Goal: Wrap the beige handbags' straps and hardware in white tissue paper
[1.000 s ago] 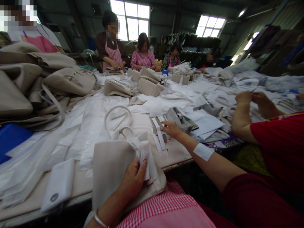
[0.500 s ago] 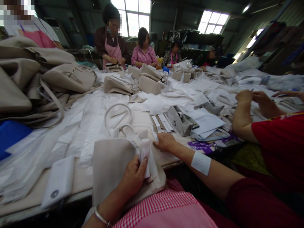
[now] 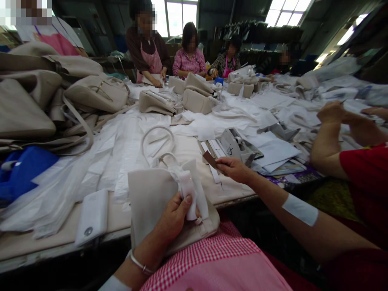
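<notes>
A beige handbag point(image 3: 151, 198) leans at the table's front edge, against the checked apron, with its looped strap point(image 3: 157, 128) lying on the table behind it. My left hand point(image 3: 171, 220) is closed on a white wrapping strip point(image 3: 188, 186) at the bag's upper right side, thumb on top. Between the thumb and fingers of my right hand point(image 3: 235, 169) is a flat brown strip point(image 3: 209, 159), held above the table to the right of the bag. Just below and behind it lie several white strips point(image 3: 214, 174).
A grey metal tape dispenser point(image 3: 233, 143) stands behind my right hand, beside stacked white sheets point(image 3: 274, 151). Piled handbags point(image 3: 97, 93) and a blue object point(image 3: 27, 169) are at left. A white phone-like device point(image 3: 92, 216) lies near the front edge. A co-worker's arm point(image 3: 325, 137) reaches in at right.
My right hand has lifted off the strips on the table and now holds up the brown strip. My left hand keeps its grip on the wrapping. The view has shifted slightly.
</notes>
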Tool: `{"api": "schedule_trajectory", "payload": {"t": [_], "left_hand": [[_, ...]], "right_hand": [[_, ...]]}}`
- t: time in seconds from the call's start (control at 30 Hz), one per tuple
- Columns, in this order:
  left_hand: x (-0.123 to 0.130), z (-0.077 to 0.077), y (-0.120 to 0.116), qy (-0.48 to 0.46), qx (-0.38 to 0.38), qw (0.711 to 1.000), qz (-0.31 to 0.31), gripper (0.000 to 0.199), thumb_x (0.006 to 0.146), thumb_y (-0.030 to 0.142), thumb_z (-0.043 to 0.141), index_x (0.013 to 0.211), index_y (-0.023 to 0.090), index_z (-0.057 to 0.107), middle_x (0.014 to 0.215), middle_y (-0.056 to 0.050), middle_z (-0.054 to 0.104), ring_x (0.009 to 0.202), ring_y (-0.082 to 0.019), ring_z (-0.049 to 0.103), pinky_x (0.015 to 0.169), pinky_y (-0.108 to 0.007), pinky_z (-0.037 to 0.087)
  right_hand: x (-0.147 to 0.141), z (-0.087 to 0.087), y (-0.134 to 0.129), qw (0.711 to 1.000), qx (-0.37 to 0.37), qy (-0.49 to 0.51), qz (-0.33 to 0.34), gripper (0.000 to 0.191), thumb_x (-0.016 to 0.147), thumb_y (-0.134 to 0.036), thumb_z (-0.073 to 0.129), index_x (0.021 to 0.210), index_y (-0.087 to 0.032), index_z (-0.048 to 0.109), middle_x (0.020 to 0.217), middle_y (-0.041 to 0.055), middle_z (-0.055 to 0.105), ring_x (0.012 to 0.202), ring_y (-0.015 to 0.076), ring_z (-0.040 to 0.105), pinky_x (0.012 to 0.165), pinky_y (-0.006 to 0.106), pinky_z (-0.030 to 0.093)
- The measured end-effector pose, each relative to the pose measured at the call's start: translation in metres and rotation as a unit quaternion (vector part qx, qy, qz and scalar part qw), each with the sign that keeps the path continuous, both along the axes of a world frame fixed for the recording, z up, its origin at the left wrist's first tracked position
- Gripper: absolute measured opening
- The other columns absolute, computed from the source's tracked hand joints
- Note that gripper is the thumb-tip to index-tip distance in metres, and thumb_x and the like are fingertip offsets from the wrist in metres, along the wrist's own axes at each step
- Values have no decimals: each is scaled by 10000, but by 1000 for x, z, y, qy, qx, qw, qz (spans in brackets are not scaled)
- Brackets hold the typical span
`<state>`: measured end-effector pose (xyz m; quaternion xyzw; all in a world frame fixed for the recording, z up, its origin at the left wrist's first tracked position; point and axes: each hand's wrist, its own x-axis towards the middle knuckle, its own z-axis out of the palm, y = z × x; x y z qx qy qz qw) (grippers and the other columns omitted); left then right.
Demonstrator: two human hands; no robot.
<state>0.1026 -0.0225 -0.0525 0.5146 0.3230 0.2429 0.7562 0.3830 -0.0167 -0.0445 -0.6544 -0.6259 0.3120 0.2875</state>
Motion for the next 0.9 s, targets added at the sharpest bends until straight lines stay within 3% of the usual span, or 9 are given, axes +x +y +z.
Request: {"api": "schedule_trajectory", "payload": {"t": [0.07, 0.13, 0.27, 0.43, 0.9], "left_hand": [[-1, -3, -1, -53, -32, 998, -1, 247, 925, 458, 501, 915, 216, 550, 658, 10, 634, 548, -169, 585, 581, -310, 475], [-1, -6, -3, -86, -58, 995, -1, 229, 934, 439, 491, 918, 219, 550, 658, 8, 635, 552, -167, 582, 587, -316, 477], [-1, -9, -4, -111, -80, 991, -1, 212, 951, 417, 475, 948, 217, 544, 652, 4, 625, 578, -168, 579, 572, -304, 459], [2, -11, -4, -123, -81, 989, 10, 229, 928, 435, 527, 951, 207, 540, 620, 21, 583, 590, -157, 573, 531, -271, 456], [3, -9, -10, -101, -49, 993, 37, 251, 925, 445, 532, 947, 195, 516, 616, 25, 604, 537, -134, 555, 557, -278, 474]], "right_hand": [[0, 10, -13, 999, 26, 30, 36, 314, 898, -393, 528, 878, -135, 706, 590, -29, 541, 544, 103, 480, 522, 212, 356], [-3, 20, -21, 997, 26, -10, 67, 310, 880, -386, 565, 769, -138, 714, 593, -20, 559, 586, 111, 498, 559, 220, 349], [-11, 38, -23, 987, 38, -109, 112, 254, 875, -300, 569, 756, -164, 748, 605, 1, 631, 583, 122, 528, 569, 232, 324], [-17, 47, -20, 969, 45, -186, 158, 216, 859, -248, 582, 747, -190, 759, 641, 29, 684, 590, 140, 558, 581, 248, 318], [-41, 66, -22, 952, 28, -296, 77, 261, 850, -271, 572, 664, -191, 737, 635, 86, 684, 581, 192, 567, 578, 292, 319]]}}
